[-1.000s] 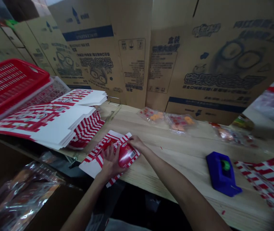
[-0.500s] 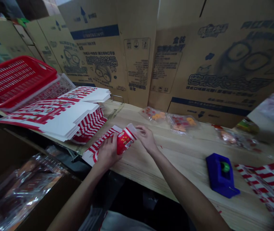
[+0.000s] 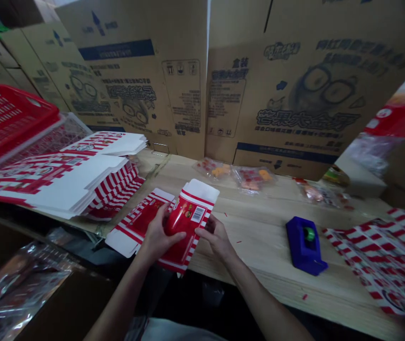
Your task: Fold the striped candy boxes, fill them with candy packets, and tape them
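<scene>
A red and white carton (image 3: pixel 184 218) with a barcode and an open white flap at its top is held between both hands, tilted over the table's front edge. My left hand (image 3: pixel 159 237) grips its left side, thumb across the printed face. My right hand (image 3: pixel 216 237) has its fingers closed on the carton's right edge. Beneath and left of my left hand lies another flat red and white carton (image 3: pixel 134 222). Further left are stacked flat cartons (image 3: pixel 77 180) with striped sides.
A blue tape dispenser (image 3: pixel 305 246) stands to the right, beside striped cartons (image 3: pixel 387 255). Clear packets (image 3: pixel 252 179) lie near large cardboard boxes (image 3: pixel 280 94) at the back. A red basket (image 3: pixel 6 123) sits at the far left, above a box of wrapped packets (image 3: pixel 28 284).
The carton has turned so its printed face and barcode show more fully. My right hand has moved from its top flap down to its side. The view has shifted right.
</scene>
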Motion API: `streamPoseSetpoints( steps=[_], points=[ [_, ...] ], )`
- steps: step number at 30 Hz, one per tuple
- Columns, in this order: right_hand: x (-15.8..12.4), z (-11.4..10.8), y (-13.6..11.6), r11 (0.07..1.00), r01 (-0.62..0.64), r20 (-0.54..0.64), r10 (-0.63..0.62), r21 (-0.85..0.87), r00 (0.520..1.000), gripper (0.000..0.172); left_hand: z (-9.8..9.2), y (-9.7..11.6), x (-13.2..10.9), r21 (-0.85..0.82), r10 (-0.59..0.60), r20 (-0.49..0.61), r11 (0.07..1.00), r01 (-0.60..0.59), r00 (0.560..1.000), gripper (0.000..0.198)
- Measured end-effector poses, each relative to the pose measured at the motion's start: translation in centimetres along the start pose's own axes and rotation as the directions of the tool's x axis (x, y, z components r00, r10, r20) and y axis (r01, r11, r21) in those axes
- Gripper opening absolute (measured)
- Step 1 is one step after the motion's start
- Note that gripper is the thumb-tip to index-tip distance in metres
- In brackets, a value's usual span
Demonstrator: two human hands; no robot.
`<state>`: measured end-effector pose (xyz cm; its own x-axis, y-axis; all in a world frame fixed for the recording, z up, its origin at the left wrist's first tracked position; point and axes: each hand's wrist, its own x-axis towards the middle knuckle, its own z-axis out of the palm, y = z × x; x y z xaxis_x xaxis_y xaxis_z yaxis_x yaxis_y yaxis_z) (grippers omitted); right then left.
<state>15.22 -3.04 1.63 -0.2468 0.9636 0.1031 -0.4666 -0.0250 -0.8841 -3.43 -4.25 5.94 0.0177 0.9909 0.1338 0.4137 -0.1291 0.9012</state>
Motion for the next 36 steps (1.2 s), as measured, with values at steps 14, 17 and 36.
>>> streamPoseSetpoints(
  steps=[14,17,36],
  points=[
    [-1.5,-1.6,-0.9,0.99,0.054,0.035,-0.05,-0.127,0.998,0.06,1.8,-1.6,-0.5,-0.682,-0.279,0.217,0.643,0.35,0.935,0.046],
    [-1.1,-2.4,-3.2,0.88,0.208,-0.072,-0.263,-0.428,0.962,0.075,1.7,-2.0,-0.7,-0.676,-0.275,0.224,0.648,0.353,0.935,0.035],
    [0.7,-3.2,-12.4,0.645,-0.147,0.34,0.566,-0.75,0.751,0.057,0.2,-2.3,0.2,-0.508,-0.268,0.502,0.678,0.532,0.822,0.032]
  ],
)
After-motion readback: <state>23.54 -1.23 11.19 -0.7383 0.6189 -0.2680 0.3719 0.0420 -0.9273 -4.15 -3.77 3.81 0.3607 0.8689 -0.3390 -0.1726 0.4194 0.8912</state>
